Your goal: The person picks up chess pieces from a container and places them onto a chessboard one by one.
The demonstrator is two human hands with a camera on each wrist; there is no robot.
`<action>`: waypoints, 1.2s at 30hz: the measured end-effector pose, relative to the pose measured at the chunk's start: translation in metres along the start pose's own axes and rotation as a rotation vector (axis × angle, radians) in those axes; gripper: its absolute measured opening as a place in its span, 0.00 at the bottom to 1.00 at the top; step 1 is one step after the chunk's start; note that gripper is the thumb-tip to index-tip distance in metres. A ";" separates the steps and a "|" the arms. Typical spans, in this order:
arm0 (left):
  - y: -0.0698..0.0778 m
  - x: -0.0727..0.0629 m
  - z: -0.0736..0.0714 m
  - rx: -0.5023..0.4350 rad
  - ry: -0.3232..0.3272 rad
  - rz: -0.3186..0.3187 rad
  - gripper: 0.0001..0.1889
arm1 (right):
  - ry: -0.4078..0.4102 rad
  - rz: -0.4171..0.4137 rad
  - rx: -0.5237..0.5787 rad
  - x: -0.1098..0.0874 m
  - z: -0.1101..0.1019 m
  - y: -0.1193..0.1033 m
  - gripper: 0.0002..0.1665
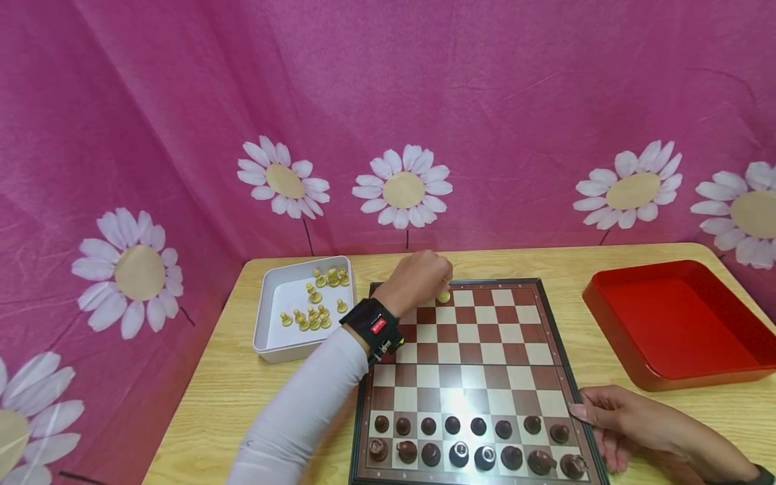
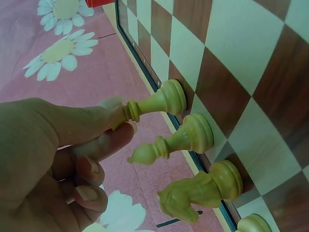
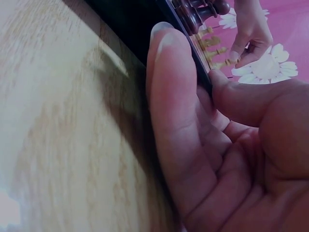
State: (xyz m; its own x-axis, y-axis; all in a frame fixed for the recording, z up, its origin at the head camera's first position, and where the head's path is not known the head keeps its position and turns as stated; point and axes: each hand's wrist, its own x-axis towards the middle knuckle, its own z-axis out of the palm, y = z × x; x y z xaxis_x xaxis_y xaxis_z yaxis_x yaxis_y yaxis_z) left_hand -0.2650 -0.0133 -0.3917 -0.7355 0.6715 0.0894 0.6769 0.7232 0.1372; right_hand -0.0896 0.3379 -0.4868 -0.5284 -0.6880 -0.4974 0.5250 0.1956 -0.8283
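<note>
At the far edge of the chessboard [image 1: 509,364], my left hand [image 1: 421,279] pinches a pale yellow chess piece [image 2: 157,102] by its top between thumb and finger. The fingers hide its head, and its base is right at a dark square. Beside it in the left wrist view stand a yellow bishop [image 2: 178,140], a yellow knight [image 2: 203,191] and the base of another yellow piece [image 2: 254,224]. My right hand [image 1: 636,424] grips the board's right edge near the front, thumb on the top rim and fingers curled along the side.
Dark brown chess pieces [image 1: 430,455] fill the two near rows. Left of the board is a white tray [image 1: 261,337] with several yellow pawns [image 1: 313,293]. A red tray [image 1: 618,330] sits to the right. A pink flowered curtain [image 1: 485,121] hangs behind the wooden table [image 1: 206,397].
</note>
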 end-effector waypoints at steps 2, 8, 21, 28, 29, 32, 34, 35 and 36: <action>0.000 0.000 0.002 0.016 0.003 -0.002 0.16 | 0.004 0.003 -0.001 0.000 0.000 0.000 0.18; -0.001 0.001 0.003 0.002 0.014 0.002 0.20 | -0.007 0.002 0.012 0.000 0.000 -0.001 0.18; 0.003 0.002 0.002 -0.001 -0.027 -0.045 0.19 | -0.066 -0.042 0.024 0.001 -0.003 -0.002 0.17; 0.006 -0.002 0.001 0.008 -0.034 -0.047 0.07 | -0.058 -0.048 0.013 0.001 -0.002 -0.002 0.17; 0.005 -0.003 0.001 0.008 -0.036 -0.047 0.08 | -0.052 -0.043 0.013 0.001 -0.002 -0.002 0.17; 0.004 -0.006 0.000 -0.005 -0.044 -0.047 0.14 | -0.034 -0.026 0.014 0.001 -0.001 -0.001 0.17; 0.003 -0.008 -0.003 -0.020 -0.050 -0.049 0.15 | -0.017 -0.012 0.011 0.001 0.000 -0.001 0.17; 0.002 -0.010 -0.005 -0.028 -0.050 -0.051 0.16 | -0.008 -0.005 0.011 0.001 0.000 -0.001 0.18; 0.001 -0.011 -0.007 -0.029 -0.045 -0.051 0.16 | -0.001 0.001 0.010 0.001 0.000 0.000 0.18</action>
State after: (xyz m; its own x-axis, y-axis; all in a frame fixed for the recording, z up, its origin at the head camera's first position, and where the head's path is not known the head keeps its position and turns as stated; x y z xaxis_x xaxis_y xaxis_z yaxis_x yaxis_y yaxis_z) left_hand -0.2563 -0.0208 -0.3859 -0.7665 0.6411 0.0374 0.6372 0.7519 0.1694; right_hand -0.0903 0.3368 -0.4869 -0.5270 -0.6889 -0.4977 0.5318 0.1896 -0.8254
